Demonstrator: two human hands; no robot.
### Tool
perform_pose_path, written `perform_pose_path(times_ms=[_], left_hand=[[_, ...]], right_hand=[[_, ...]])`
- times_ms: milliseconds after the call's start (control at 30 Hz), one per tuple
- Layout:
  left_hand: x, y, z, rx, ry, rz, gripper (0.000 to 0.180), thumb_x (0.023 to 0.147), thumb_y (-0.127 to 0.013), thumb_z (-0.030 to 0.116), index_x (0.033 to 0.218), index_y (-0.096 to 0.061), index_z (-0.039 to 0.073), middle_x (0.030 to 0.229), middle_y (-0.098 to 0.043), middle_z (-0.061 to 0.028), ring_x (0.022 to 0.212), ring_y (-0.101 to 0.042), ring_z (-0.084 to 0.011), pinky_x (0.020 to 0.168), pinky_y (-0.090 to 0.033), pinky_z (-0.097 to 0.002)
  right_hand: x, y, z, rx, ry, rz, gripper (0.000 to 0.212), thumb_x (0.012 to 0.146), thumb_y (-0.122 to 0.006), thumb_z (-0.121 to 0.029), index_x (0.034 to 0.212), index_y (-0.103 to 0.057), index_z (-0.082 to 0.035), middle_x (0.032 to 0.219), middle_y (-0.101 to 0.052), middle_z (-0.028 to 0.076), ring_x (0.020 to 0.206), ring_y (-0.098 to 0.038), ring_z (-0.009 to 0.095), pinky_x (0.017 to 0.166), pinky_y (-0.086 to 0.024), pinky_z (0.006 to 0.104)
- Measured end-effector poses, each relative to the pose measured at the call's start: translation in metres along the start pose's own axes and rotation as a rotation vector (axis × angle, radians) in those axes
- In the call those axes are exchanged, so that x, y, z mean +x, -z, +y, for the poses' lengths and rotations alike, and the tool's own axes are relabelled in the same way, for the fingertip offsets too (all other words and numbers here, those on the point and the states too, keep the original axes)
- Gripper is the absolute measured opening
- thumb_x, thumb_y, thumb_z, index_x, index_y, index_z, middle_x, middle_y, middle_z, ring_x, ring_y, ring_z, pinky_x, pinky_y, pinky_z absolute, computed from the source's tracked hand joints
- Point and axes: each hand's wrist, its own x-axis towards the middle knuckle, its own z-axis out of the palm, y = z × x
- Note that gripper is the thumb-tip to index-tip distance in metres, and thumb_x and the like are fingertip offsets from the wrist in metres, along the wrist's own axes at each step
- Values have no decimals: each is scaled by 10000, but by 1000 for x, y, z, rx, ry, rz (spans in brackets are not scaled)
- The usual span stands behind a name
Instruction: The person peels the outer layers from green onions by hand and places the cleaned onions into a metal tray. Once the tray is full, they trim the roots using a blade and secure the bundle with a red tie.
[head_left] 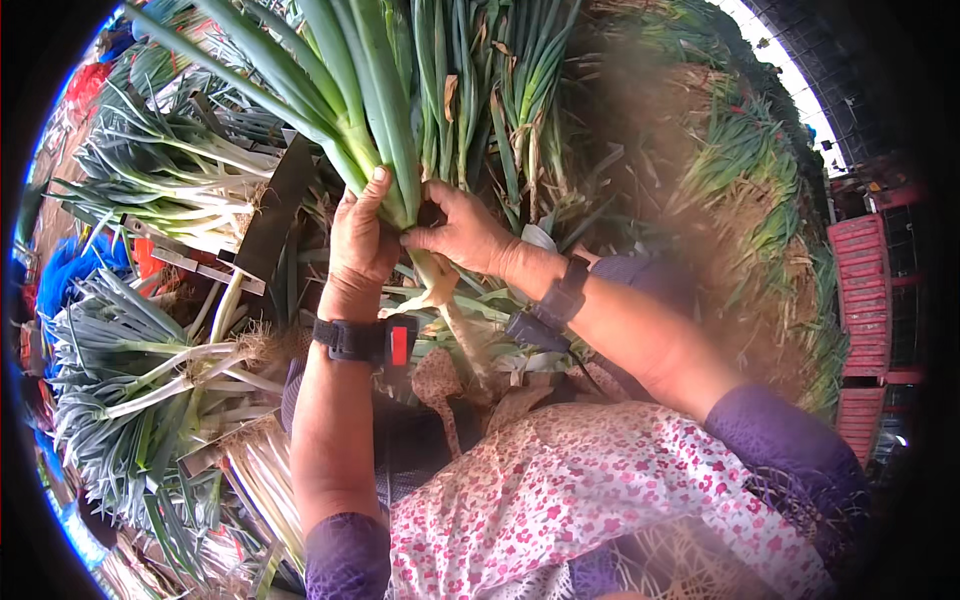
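Observation:
A large green onion (357, 135) stands tilted in front of me, its thick green leaves fanning up and its pale stem running down toward my lap. My left hand (362, 240) is closed round the upper stem, thumb pointing up along it. From the other side my right hand (465, 232) pinches the same onion where the leaves part. Below the hands, a loose pale strip of outer skin (432, 280) hangs from the stem. Behind my hands are more upright green onions (470, 90), some with dried brown leaf tips. The stem's root end blurs into the things at my lap.
Piles of green onions with white stems (190, 190) lie at the left, beside a dark metal bar (275, 215). Another bunch (130, 390) lies nearer. Leaf heaps (750, 180) cover the ground at right, beside red plastic crates (860, 295). A flowered apron (560, 470) covers my lap.

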Motion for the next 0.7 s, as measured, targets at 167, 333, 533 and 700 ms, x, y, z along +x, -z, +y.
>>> perform_pose_path(times_ms=[167, 333, 533, 700], left_hand=[[-3, 3, -11, 50, -101, 191, 353, 870, -574, 139, 1191, -460, 47, 1061, -574, -81, 933, -575, -219, 832, -476, -359], [2, 20, -14, 138, -154, 276, 290, 863, -576, 115, 1131, -476, 72, 1014, -584, -85, 869, -585, -197, 733, -502, -334], [-10, 43, 4, 269, -150, 420, 234, 876, -558, 186, 1073, -485, 82, 846, -544, -58, 682, -512, -157, 607, -447, -321], [-33, 31, 13, 194, -185, 341, 254, 858, -590, 211, 1063, -491, 99, 824, -560, -52, 668, -504, -143, 588, -426, -293]], right_hand=[[-3, -13, -7, -92, 59, 4, 338, 736, -676, -83, 1054, -565, -51, 933, -626, 92, 856, -595, 166, 773, -477, 295], [-12, -24, 0, 34, 123, 110, 373, 734, -634, -80, 1092, -531, -53, 992, -609, 124, 895, -601, 249, 803, -469, 330], [-79, 23, -9, 811, -117, 70, 152, 785, -628, -103, 883, -531, -39, 831, -587, 77, 778, -603, 182, 686, -521, 327], [-154, 176, 116, 824, -615, 778, 246, 766, -620, -97, 973, -501, -34, 807, -551, 68, 740, -581, 187, 616, -502, 334]])
